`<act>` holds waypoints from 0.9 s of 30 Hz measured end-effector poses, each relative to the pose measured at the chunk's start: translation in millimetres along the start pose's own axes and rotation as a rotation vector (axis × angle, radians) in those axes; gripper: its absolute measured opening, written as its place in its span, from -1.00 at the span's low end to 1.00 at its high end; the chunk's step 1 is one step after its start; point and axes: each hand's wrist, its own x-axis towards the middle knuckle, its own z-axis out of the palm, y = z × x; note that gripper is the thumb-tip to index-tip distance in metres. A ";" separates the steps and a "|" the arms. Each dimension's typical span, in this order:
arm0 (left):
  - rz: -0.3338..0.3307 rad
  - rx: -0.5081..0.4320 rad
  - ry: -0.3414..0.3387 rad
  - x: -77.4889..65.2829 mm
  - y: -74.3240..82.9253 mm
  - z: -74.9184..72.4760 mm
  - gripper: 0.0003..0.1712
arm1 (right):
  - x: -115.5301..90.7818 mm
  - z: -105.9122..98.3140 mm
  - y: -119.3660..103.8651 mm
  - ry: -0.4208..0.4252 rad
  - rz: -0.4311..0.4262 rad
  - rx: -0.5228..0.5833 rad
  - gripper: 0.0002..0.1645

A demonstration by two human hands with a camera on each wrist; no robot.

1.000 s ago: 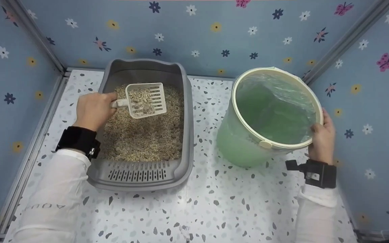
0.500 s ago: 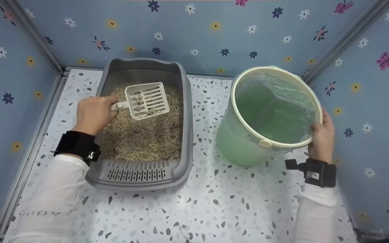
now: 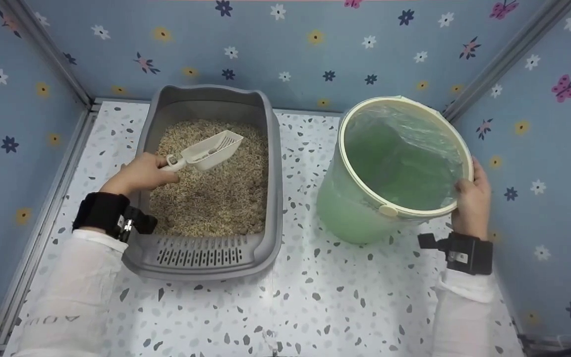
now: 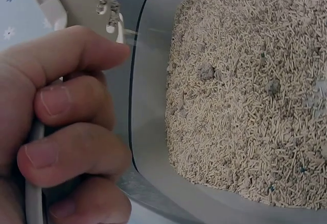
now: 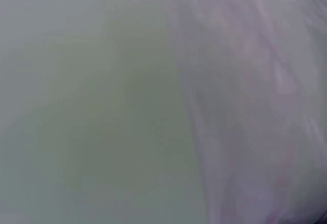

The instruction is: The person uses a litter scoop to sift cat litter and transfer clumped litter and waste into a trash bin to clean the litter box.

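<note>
White scoop (image 3: 214,155) (tilted) in L hand (image 3: 141,174), w/ R hand (image 3: 473,203) gripping bin (image 3: 352,215).

The place looks like a small booth, dressed with household pet-care items. Behind the gray litter box (image 3: 275,198) stands a light-blue back panel (image 3: 265,32) printed with flowers and butterflies, and similarly patterned side panels (image 3: 558,163) close in to the left and right of the box. Gray metal strips (image 3: 47,54) run along the corners where the panels meet, like modular framing. A white terrazzo-patterned surface (image 3: 300,302) spreads beneath the litter box, and a plastic-lined green trash bin (image 3: 347,213) to its right adds a domestic note.
</note>
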 end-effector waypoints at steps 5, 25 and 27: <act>-0.041 0.036 0.065 -2.2 0.8 0.8 -0.52 | 0.8 -0.1 -0.2 0.014 0.017 0.000 -0.14; -0.026 0.191 0.281 -14.7 32.7 6.4 -0.33 | 0.5 0.2 -0.3 0.009 0.005 0.025 -0.16; -0.023 0.184 0.288 -16.8 41.9 2.3 -0.31 | 0.8 0.5 -0.7 0.011 0.008 0.013 -0.15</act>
